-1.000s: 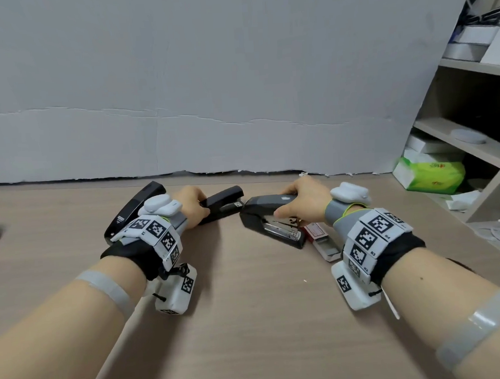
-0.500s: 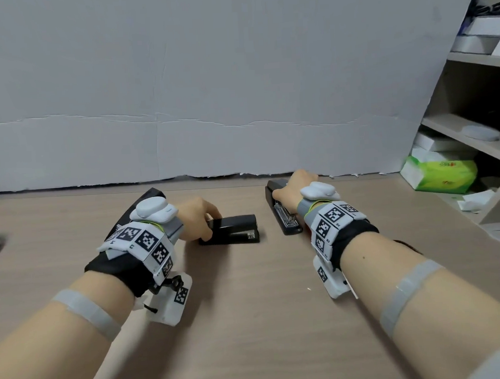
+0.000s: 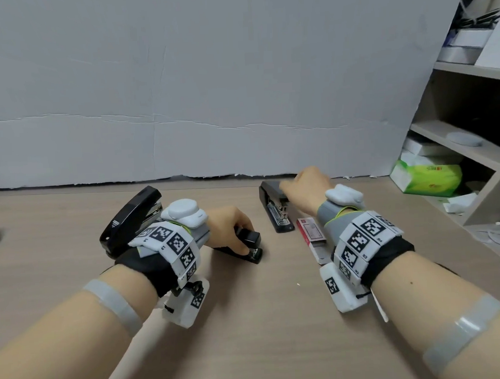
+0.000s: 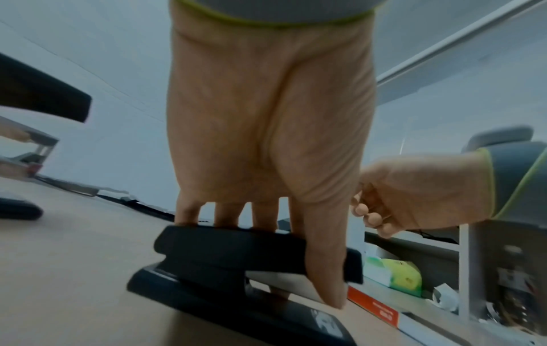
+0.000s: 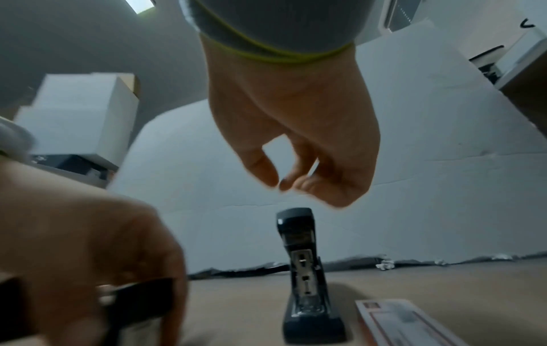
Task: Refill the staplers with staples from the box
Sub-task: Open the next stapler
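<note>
My left hand point(image 3: 230, 228) grips a small black stapler point(image 3: 250, 243) on the wooden table; in the left wrist view its fingers point(image 4: 225, 210) lie over the stapler's top point(image 4: 236, 257) and the thumb runs down the near side. My right hand point(image 3: 304, 186) hovers just above a second black stapler point(image 3: 276, 214) lying near the back wall, its metal channel point(image 5: 304, 292) facing up. That hand point(image 5: 296, 140) hangs loosely curled and holds nothing. A red and white staple box point(image 3: 311, 232) lies by my right wrist. A larger black stapler point(image 3: 128, 223) stands flipped apart behind my left wrist.
A grey board point(image 3: 208, 104) closes off the back of the table. On the right stands a shelf unit point(image 3: 475, 152) with a green tissue pack point(image 3: 429, 178) and loose papers. Bare tabletop point(image 3: 265, 320) lies between my forearms.
My right hand carried its stapler from the middle to the back of the table, set it down and let go. My left hand lowered the small stapler onto the table and turned it.
</note>
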Motion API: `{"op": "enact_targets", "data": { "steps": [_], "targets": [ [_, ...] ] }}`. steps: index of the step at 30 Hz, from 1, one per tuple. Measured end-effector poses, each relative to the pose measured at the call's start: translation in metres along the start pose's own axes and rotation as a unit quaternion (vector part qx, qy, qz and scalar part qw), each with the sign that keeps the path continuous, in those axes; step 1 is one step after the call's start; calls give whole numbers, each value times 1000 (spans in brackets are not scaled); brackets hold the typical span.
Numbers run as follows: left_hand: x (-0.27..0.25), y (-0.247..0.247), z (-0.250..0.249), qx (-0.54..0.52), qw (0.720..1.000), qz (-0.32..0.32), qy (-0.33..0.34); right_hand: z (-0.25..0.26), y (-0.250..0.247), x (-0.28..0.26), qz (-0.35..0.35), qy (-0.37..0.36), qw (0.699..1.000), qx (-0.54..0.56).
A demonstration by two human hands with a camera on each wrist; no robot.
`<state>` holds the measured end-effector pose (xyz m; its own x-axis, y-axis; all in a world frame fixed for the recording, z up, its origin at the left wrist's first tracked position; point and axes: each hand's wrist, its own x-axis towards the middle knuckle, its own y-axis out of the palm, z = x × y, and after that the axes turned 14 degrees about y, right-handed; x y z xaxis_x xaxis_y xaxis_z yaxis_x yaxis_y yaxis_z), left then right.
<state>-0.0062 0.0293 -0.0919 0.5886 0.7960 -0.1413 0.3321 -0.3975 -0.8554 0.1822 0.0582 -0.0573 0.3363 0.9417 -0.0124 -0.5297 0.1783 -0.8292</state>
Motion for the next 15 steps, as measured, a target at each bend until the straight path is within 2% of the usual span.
{"op": "enact_targets", "data": {
  "steps": [2,4,5,6,9,15],
  "targets": [
    [1,5,-7,18,1000,-8,8,-8,3,-16,115,-22,993,-24],
    [2,8,-13,30,999,-20,22,-18,9,-36,252,-22,966,-57],
    [2,9,-16,31,999,-27,32,-23,12,-42,293,-21,953,-75],
    [1,11,-19,25,998,-32,45,-30,17,-48,307,-22,947,-94],
    [-1,17,-26,14,996,-53,74,-40,31,-53,279,-33,954,-107],
    [-6,28,-32,9,992,-92,81,-44,31,-55,285,-45,954,-78]
  ]
}}
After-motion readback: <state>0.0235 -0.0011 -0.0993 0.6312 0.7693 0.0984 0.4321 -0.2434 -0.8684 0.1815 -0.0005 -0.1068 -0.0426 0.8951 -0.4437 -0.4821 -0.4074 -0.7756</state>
